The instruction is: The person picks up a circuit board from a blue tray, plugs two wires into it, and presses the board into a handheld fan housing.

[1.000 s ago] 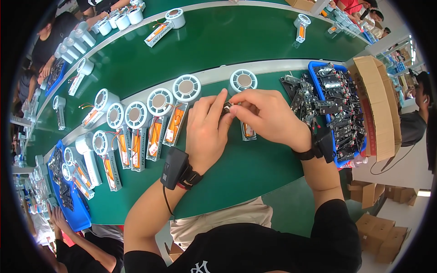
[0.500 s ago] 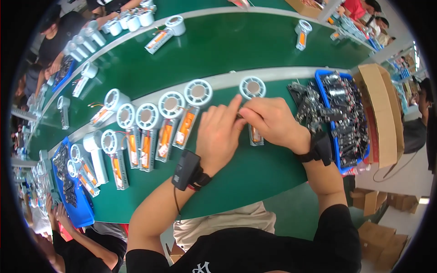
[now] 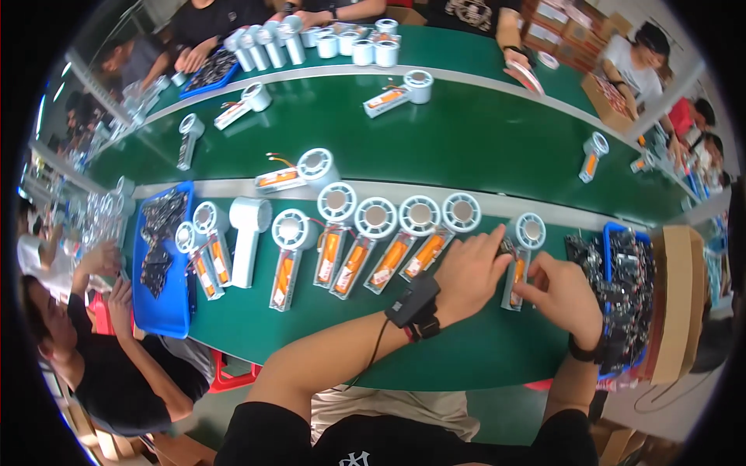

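Observation:
A white handheld fan (image 3: 531,231) with a round slotted head lies in front of me, its handle uncovered over an orange battery. My left hand (image 3: 475,273) reaches in from the left and pinches a small dark part (image 3: 507,247) just beside the fan's neck. What kind of part it is cannot be made out. On the other side, my right hand (image 3: 569,297) has curled fingers, with the thumb and forefinger at the edge of the fan's handle. To the left of my left hand lies a row of similar opened fans (image 3: 375,217), with orange batteries showing.
At the right, a blue tray (image 3: 608,233) of dark parts stands beside a cardboard box (image 3: 676,303). Another blue tray (image 3: 167,314) is at the left, near a seated co-worker (image 3: 116,365). Beyond the pale rail (image 3: 458,186), a green strip (image 3: 466,140) carries more fans.
My view has swung left and up, shifting the bench rightward and down in the picture. My hands, close together over the fan before, are now apart, the right one lower beside the handle.

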### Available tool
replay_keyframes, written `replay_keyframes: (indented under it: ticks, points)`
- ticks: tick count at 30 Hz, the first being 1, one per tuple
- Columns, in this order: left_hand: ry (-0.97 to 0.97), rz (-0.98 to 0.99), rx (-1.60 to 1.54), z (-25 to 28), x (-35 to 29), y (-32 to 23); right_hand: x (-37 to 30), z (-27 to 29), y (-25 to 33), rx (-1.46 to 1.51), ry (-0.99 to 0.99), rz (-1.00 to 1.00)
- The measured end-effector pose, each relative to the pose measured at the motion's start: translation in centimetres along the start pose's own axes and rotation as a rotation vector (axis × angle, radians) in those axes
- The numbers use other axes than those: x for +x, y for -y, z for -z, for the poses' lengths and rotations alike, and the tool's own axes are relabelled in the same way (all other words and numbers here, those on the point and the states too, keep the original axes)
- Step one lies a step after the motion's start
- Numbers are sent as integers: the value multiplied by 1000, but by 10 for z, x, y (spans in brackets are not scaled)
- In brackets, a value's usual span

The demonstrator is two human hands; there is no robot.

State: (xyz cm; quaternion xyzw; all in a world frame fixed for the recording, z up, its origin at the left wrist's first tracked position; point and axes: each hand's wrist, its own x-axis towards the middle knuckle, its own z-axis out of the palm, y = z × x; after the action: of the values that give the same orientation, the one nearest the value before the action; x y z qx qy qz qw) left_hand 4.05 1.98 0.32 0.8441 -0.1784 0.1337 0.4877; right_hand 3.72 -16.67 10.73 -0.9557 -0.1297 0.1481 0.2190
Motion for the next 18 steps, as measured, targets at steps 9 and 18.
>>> replay_keyframes:
  ticks: [9, 18]
  points:
    - [-21, -98, 20, 2, 2, 1, 3, -12, -12, 45, -125, 207]
    - [62, -31, 32, 5, 0, -6, 0, -7, -11, 64, -73, 268]
